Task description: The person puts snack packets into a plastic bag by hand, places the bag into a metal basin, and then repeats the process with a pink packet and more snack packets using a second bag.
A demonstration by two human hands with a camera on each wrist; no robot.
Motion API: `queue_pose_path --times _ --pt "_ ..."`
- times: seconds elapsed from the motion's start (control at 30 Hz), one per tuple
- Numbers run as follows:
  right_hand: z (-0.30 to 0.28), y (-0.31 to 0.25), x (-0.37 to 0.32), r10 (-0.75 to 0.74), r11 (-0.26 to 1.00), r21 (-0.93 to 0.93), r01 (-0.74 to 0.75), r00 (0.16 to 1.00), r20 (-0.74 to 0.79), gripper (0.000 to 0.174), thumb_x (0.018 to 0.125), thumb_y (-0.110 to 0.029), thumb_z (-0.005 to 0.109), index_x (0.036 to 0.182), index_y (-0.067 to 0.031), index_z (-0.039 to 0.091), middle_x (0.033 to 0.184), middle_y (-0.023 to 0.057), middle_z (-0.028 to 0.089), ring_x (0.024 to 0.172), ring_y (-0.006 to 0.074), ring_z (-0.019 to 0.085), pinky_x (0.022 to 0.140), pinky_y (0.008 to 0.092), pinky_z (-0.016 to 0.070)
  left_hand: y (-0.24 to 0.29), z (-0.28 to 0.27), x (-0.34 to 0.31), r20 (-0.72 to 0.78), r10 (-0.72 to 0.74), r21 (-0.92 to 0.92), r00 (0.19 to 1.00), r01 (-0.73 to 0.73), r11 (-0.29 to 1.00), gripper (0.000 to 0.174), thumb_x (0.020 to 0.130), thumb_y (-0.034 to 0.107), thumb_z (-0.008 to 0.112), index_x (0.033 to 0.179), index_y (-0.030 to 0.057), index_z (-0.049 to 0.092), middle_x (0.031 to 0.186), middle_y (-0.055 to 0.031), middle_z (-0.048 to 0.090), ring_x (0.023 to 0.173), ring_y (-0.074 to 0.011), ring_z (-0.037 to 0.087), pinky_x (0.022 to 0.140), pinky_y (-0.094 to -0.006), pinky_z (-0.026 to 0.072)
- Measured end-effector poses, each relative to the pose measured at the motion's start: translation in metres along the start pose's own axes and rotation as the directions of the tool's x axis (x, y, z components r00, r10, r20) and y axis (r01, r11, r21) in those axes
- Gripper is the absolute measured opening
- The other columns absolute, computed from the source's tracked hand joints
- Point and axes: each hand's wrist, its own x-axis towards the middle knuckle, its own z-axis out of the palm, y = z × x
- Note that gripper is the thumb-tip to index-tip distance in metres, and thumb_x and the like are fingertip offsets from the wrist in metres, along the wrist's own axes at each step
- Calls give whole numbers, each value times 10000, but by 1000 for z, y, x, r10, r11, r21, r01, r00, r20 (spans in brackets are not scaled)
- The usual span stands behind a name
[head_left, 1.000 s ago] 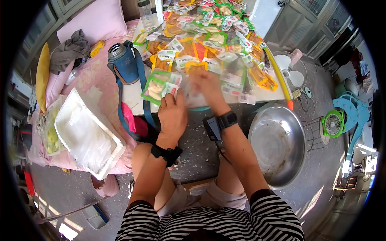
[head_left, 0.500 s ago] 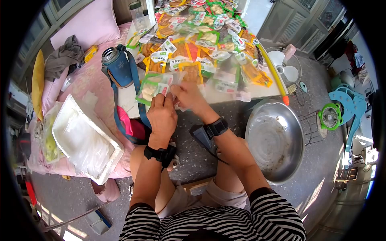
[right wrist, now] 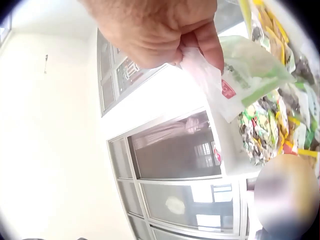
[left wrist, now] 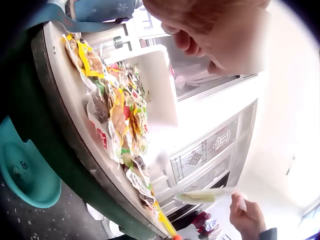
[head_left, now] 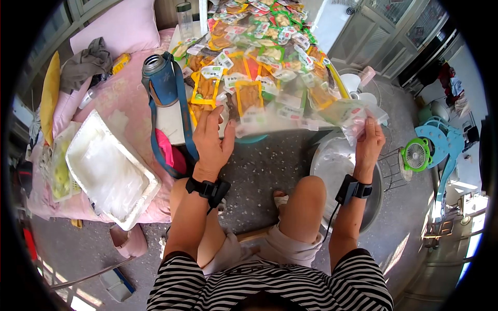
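Observation:
My right hand (head_left: 369, 145) pinches a clear plastic food packet (head_left: 357, 115) by one end, above the table's right front corner and the rim of the steel basin (head_left: 332, 155). The right wrist view shows the packet (right wrist: 255, 75) with green printing and a red label, thumb and fingertips gripping its whitish end. My left hand (head_left: 211, 142) hovers at the table's front edge, fingers spread and holding nothing. Just beyond it lie yellow-edged packets (head_left: 250, 97) of brownish food. A heap of similar packets (head_left: 270, 52) covers the white table (head_left: 179, 122).
A blue flask (head_left: 162, 80) with a long strap stands at the table's left. A white foam box (head_left: 111, 168) lies on the pink bed. A yellow stick (head_left: 340, 83) runs along the table's right edge. A teal basin (left wrist: 30, 170) sits beneath the table.
My hands were together over a green-edged packet of pale pieces. The left has let go and its fingers have straightened; the right has swung far right with a packet.

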Motion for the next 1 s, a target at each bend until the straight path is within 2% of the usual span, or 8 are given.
queue_pose_path --times 0.13,0.2,0.27,0.37,0.67,0.77,0.87,1.0 --pt "-125 50 -60 24 1000 9 -22 904 -426 286 968 -161 498 1133 62 567 987 109 642 845 173 646 770 269 541 1 1 -1 -2 -40 5 999 40 999 313 763 37 647 1061 -3 559 770 -129 510 647 -271 536 560 -356 440" --pt "-214 109 -111 299 952 61 -299 876 -379 285 951 -137 492 1086 113 505 997 183 632 875 255 659 773 334 574 -1 3 -4 11 -37 9 999 37 999 308 767 41 647 1061 5 563 769 -128 521 639 -270 540 555 -358 441" --pt "-245 139 -154 561 798 166 -579 615 -554 309 925 -110 481 1078 153 432 999 266 615 913 344 655 762 397 592 -1 5 -6 21 -49 -2 999 49 999 312 769 43 647 1068 13 565 770 -125 525 629 -268 537 552 -361 440" --pt "-239 143 -185 640 733 211 -647 550 -536 270 904 -82 497 1068 131 467 1069 296 596 898 364 652 778 423 578 -3 1 -4 11 -83 -21 996 84 996 316 770 6 650 1079 3 585 747 -81 538 607 -171 522 539 -284 438" --pt "-95 8 -96 403 909 -39 -414 899 -171 326 949 -206 557 1188 16 547 907 103 685 713 115 638 633 211 531 0 -89 24 -122 -304 -151 945 285 946 173 827 -7 634 999 -19 642 769 1 553 661 -68 498 602 -192 398" --pt "-50 -54 -74 209 978 16 -209 977 36 305 954 -184 551 1176 24 554 881 101 681 673 99 620 597 192 514 -12 -156 13 -194 -214 218 957 254 942 205 785 15 634 987 2 663 789 -112 611 636 -202 564 577 -295 439" --pt "0 -114 -67 44 994 86 -61 982 183 329 958 -202 542 1175 46 547 820 95 649 613 93 570 546 197 476 -30 -220 -18 -156 -125 766 980 200 611 269 780 41 646 1049 34 662 952 -106 634 847 -267 569 713 -362 455" --pt "55 -139 -53 -86 976 216 7 929 359 341 968 -199 513 1186 62 542 786 95 622 566 96 530 520 211 457 -72 -272 -63 -112 -417 974 902 184 136 303 810 103 597 1110 82 632 1117 -79 600 1055 -294 503 832 -502 399"
